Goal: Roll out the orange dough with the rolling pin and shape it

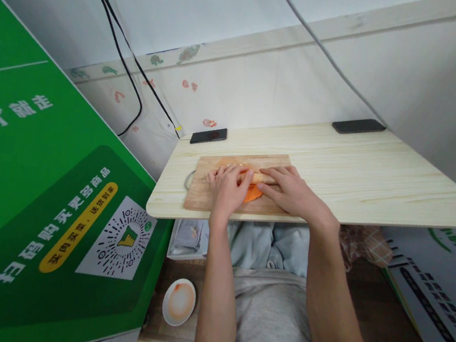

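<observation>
A short wooden rolling pin (259, 179) lies across a flat piece of orange dough (253, 195) on a wooden cutting board (199, 194). My left hand (228, 187) is over the pin's left end, fingers bent onto it and thumb alongside. On the pin's right end rests my right hand (291, 191), its fingers curved over the wood and its thumb low near the dough. Both palms hide the ends of the pin and part of the dough. Orange smears and pale crumbs show on the board behind my left hand.
The board sits on a pale wood-grain table (362, 178) against the wall. One black phone (208, 136) lies at the back left, another dark phone-like slab (359, 126) at the back right. A stained white bowl (179, 302) stands below, beside a green printed panel (58, 198).
</observation>
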Available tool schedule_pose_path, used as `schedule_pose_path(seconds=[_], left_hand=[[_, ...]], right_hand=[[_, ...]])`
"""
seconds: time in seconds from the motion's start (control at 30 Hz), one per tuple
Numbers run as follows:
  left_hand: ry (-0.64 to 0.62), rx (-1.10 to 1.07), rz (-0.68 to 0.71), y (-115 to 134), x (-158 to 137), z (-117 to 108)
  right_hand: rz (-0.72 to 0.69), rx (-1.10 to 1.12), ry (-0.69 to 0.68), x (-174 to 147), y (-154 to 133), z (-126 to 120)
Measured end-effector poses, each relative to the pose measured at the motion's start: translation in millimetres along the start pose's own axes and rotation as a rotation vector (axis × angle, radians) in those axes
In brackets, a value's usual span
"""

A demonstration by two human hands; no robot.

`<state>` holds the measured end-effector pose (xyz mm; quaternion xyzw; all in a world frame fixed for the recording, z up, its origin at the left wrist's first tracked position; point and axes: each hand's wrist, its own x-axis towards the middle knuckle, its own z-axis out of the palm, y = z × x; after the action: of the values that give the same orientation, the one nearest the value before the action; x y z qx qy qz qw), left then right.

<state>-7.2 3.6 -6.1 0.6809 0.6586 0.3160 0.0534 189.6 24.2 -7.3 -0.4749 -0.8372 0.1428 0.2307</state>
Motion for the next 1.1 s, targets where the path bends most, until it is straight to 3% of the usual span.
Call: schedule_pose_path(seconds=[0.63,1.1], left_hand=[[0.023,-0.006,0.013,1.2,-1.0,0.2],[0.035,-0.019,0.022,-1.4,-0.4,1.8]], right_hand=[[0.004,-0.041,0.077,9.4,1.9,8.6],[0.017,-0.027,0.029,3.9,-3.5,1.2]])
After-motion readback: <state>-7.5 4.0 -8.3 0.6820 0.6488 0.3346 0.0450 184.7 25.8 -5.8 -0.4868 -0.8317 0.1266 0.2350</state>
